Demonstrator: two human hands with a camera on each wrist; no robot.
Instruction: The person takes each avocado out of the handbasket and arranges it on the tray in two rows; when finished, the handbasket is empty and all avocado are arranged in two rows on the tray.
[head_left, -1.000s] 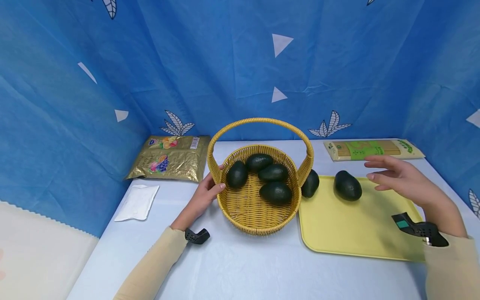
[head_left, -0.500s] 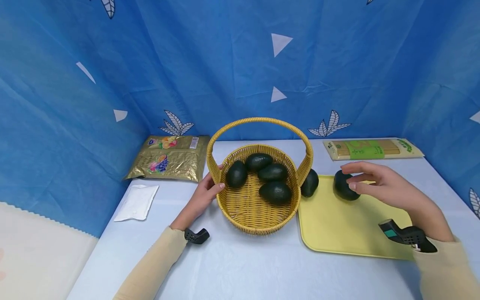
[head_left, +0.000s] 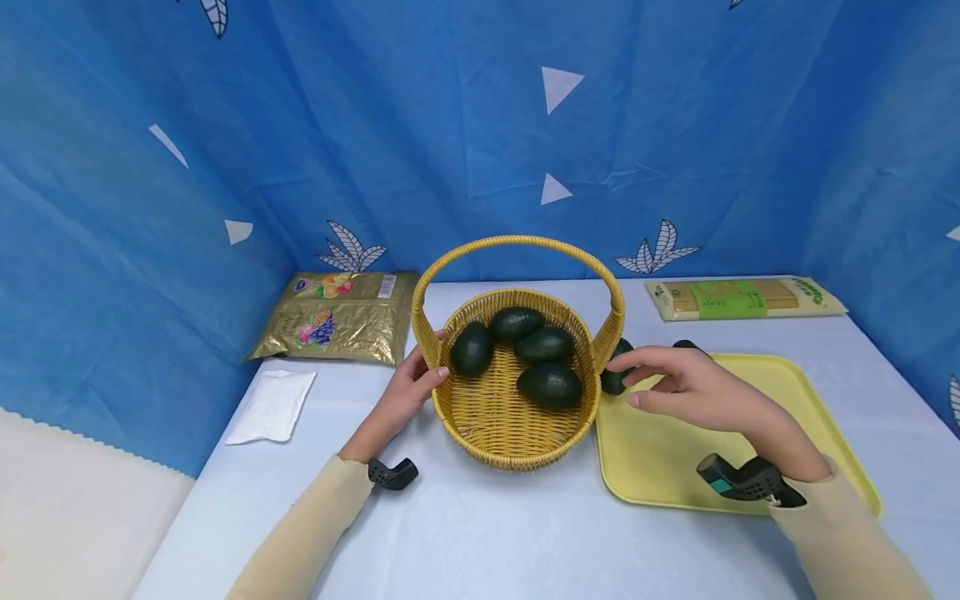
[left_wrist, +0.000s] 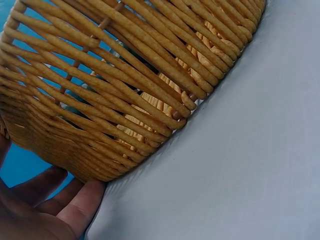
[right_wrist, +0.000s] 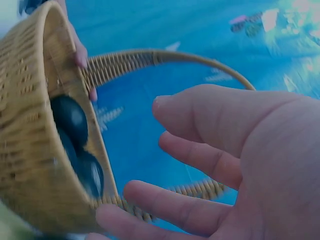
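Observation:
A yellow wicker basket with a tall arched handle stands mid-table, several dark green avocados inside. My left hand grips its left side, thumb at the rim; the left wrist view shows fingers against the woven wall. Relaxed and holding nothing, my right hand hovers over the yellow tray, fingertips beside the basket's right rim. They overlap an avocado at the tray's left edge. Another avocado is mostly hidden behind this hand. The right wrist view shows spread fingers in front of the basket.
A gold foil packet lies at the back left, with a small white sachet in front of it. A flat noodle pack lies behind the tray. Blue cloth hangs behind the table.
My right hand has moved left across the tray, passing over the right avocado, to the avocado beside the basket. My left hand and the basket have stayed put.

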